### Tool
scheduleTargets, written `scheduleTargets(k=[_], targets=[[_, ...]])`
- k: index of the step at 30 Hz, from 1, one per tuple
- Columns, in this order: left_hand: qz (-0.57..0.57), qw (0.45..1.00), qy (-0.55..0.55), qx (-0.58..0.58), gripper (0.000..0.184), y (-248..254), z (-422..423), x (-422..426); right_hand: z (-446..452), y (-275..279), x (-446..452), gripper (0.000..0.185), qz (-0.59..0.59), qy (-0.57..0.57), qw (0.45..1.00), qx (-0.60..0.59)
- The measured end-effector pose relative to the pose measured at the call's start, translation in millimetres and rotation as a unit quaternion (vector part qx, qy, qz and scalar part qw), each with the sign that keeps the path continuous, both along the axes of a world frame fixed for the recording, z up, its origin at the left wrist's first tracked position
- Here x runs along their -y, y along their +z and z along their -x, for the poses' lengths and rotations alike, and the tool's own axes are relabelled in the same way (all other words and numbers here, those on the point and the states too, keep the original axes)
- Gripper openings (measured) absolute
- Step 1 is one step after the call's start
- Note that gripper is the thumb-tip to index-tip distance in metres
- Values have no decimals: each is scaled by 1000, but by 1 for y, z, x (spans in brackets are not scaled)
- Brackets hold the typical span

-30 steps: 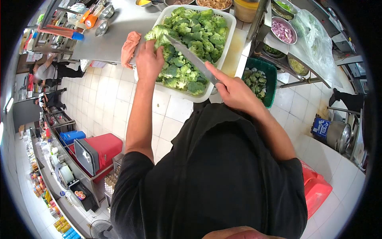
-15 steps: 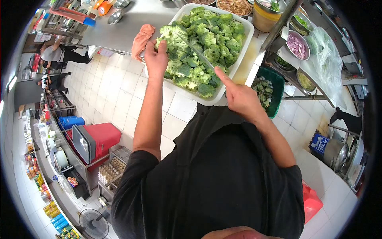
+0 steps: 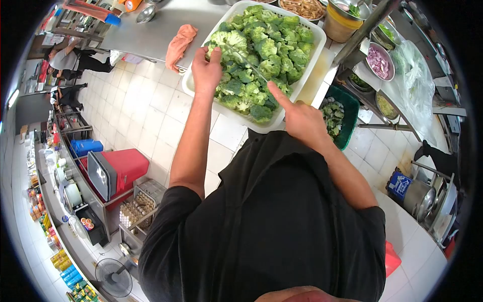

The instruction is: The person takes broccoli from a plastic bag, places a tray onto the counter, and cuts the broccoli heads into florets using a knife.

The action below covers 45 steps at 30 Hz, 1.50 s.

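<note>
My left hand grips a broccoli head above the near left part of a white plastic crate. Cut broccoli florets fill the crate. In my right hand is a knife, its handle hidden in my grip and my index finger stretched along the top of the blade. The blade slants up and left to the held broccoli, its tip end touching or very near it. A crumpled pinkish cloth lies on the steel table left of the crate.
Below the crate's right side stands a green basket with broccoli pieces. Bowls of chopped purple onion and greens sit at right beside a metal post. A red cooler box is at left. Two people stand in the far left background.
My left hand, with the broccoli, has shifted a little to the right and turned. The knife has moved slightly left and its blade lies closer to the broccoli. The camera view has shifted slightly.
</note>
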<state>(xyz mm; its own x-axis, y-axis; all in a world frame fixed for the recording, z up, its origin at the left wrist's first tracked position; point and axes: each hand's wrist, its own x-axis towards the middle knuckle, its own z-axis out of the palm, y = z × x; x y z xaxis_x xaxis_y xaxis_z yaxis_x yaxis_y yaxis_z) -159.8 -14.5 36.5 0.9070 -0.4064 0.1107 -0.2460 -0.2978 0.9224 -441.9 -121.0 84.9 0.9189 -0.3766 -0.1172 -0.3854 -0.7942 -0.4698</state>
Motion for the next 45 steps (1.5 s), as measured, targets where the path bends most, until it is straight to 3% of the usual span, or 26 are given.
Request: scheduleTargets(k=[4,7,10,16,22,26,31,34,40,43,45], targets=[[-19,999,16,32,41,-3,-1,0,-9,-5,8,85,-11,12,1000,5],[12,1000,9,-28,41,10,3,0,-11,3,12,82,-43,6,999,-9],[-21,998,10,56,37,7,3,1,5,9,21,76,-161,-8,986,41],[-64,968,-62,235,29,21,5,-8,37,13,30,78,-113,-71,990,47],[-40,962,-105,250,26,22,9,-11,16,21,15,76,-27,6,1000,13],[-41,934,-134,328,26,20,8,-14,11,21,13,82,19,18,1000,8],[-32,941,-133,310,26,22,14,-14,9,22,10,86,64,15,997,-28],[-36,936,-121,330,25,16,9,-15,1,16,9,88,39,11,999,-29],[-80,957,-106,257,23,14,-3,-22,-22,26,6,88,-8,26,999,-15],[-64,949,-116,287,23,13,2,-18,-30,15,8,87,-8,34,999,39],[-41,951,-117,284,23,11,2,-15,-31,20,9,77,-5,47,998,40]])
